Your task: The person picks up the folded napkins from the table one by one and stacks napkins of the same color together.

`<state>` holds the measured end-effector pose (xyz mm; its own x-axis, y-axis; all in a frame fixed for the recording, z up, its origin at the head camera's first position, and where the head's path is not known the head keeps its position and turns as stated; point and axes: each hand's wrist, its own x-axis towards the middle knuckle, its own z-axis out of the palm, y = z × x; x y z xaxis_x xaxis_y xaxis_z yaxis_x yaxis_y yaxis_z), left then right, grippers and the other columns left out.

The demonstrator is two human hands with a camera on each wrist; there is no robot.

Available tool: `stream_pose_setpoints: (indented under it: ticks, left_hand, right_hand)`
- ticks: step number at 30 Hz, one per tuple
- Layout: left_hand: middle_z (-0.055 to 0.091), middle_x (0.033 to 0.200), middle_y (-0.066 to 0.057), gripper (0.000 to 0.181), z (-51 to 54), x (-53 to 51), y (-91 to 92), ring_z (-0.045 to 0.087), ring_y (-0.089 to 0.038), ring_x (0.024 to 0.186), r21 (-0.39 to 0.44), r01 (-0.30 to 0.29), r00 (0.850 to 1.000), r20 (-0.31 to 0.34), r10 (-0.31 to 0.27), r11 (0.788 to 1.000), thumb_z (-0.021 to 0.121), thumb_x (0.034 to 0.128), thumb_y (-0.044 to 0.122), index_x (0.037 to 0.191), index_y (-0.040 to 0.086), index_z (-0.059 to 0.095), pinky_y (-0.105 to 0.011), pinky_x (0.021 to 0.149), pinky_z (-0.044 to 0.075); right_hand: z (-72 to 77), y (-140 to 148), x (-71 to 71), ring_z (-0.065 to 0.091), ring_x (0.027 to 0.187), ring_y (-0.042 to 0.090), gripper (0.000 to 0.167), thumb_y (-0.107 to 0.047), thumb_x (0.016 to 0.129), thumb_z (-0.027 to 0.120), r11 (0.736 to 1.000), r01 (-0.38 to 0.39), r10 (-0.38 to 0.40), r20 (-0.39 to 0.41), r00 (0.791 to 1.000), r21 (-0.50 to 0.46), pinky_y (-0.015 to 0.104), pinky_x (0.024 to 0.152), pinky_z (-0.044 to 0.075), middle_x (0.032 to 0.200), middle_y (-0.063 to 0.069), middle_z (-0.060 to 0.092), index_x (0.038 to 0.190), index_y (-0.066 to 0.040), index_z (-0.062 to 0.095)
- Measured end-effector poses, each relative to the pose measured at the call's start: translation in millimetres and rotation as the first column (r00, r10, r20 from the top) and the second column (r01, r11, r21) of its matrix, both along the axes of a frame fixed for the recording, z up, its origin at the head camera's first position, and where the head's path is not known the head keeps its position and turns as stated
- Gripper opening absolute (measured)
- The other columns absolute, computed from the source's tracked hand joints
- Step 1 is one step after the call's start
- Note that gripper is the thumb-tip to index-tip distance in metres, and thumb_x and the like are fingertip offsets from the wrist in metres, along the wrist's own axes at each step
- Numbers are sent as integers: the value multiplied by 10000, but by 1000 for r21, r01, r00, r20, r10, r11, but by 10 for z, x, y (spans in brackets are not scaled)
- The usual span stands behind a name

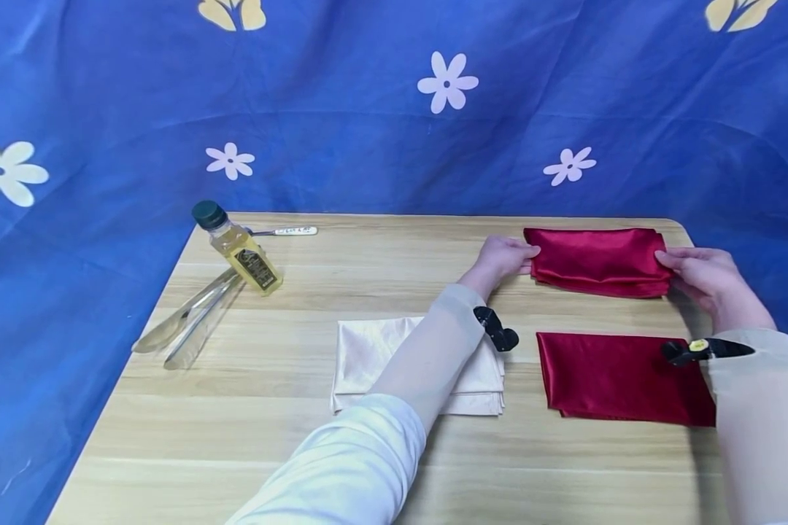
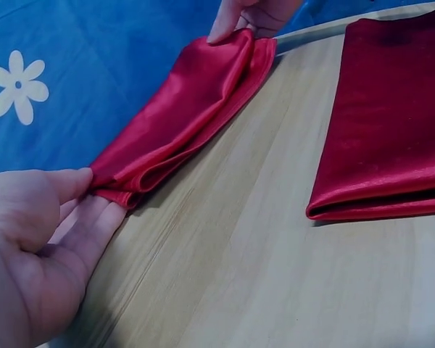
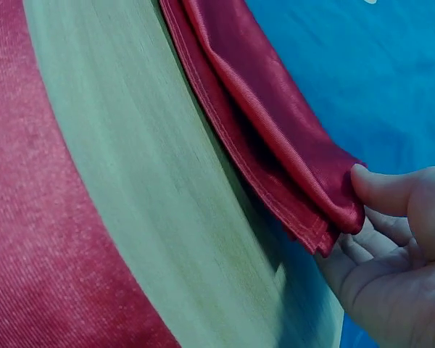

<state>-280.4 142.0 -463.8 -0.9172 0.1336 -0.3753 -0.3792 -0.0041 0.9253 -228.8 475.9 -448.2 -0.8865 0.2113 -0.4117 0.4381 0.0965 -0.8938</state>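
Observation:
A folded dark red satin cloth (image 1: 594, 259) is at the far right of the table, its layers stacked. My left hand (image 1: 501, 259) pinches its left end, thumb on top and fingers beneath. At the opposite end my right hand (image 1: 705, 281) pinches the cloth the same way, as the right wrist view shows. Nearer to me lies a second folded red cloth (image 1: 620, 375), flat, partly under the right wrist's camera strap in view. Below my left forearm is a folded cream satin cloth (image 1: 374, 357), partly hidden by the arm.
At the left stands a bottle (image 1: 246, 255) of yellow liquid with a dark green cap. Metal tongs (image 1: 187, 321) lie beside it, and a utensil with a white patterned handle (image 1: 295, 231) lies behind. A blue flowered curtain (image 1: 368, 109) hangs along the table's back edge.

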Motion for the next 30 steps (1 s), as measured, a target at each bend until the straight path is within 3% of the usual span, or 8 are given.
stream_pose_setpoints:
  ticks: [8, 13, 17, 23, 30]
  left_hand:
    - [784, 882, -100, 145, 66, 21, -33, 706, -155, 693, -39, -25, 1000, -12, 24, 999, 796, 945, 7, 1083, -33, 779, -318, 766, 655]
    - [788, 914, -98, 165, 88, 39, -85, 731, -183, 731, 17, -52, 999, -17, 52, 999, 790, 937, -20, 1102, -35, 784, -359, 812, 653]
    - [790, 948, -72, 168, 120, 69, -126, 758, -190, 781, 70, -39, 999, -23, 40, 997, 794, 929, -26, 1097, -23, 788, -339, 801, 652]
    - [790, 907, -54, 111, 200, 164, -172, 763, -168, 787, 118, -15, 999, -37, 19, 993, 802, 921, -33, 1031, -29, 792, -317, 768, 654]
    - [774, 859, -54, 63, 297, 312, -183, 767, -166, 723, 138, -5, 998, -54, 13, 990, 809, 915, -34, 974, -27, 786, -439, 890, 635]
  right_hand:
    - [73, -41, 60, 657, 791, -56, 90, -266, 879, 882, 993, 102, -105, -40, 994, -65, 140, 644, 589, 863, -198, 683, 850, -332, 830]
    - [118, -65, 87, 684, 779, -30, 95, -205, 890, 878, 985, 100, -111, -67, 992, -139, 161, 650, 601, 874, -166, 715, 910, -296, 860]
    - [164, -77, 118, 702, 777, -11, 103, -187, 892, 875, 979, 99, -114, -78, 990, -176, 166, 662, 606, 878, -144, 732, 937, -280, 869]
    - [257, -66, 227, 682, 797, -28, 108, -254, 861, 904, 987, 107, -115, -66, 991, -117, 145, 664, 595, 899, -171, 715, 941, -314, 862]
    - [285, -76, 379, 706, 785, -9, 102, -162, 903, 865, 974, 123, -145, -104, 984, -190, 160, 668, 604, 878, -121, 759, 952, -251, 868]
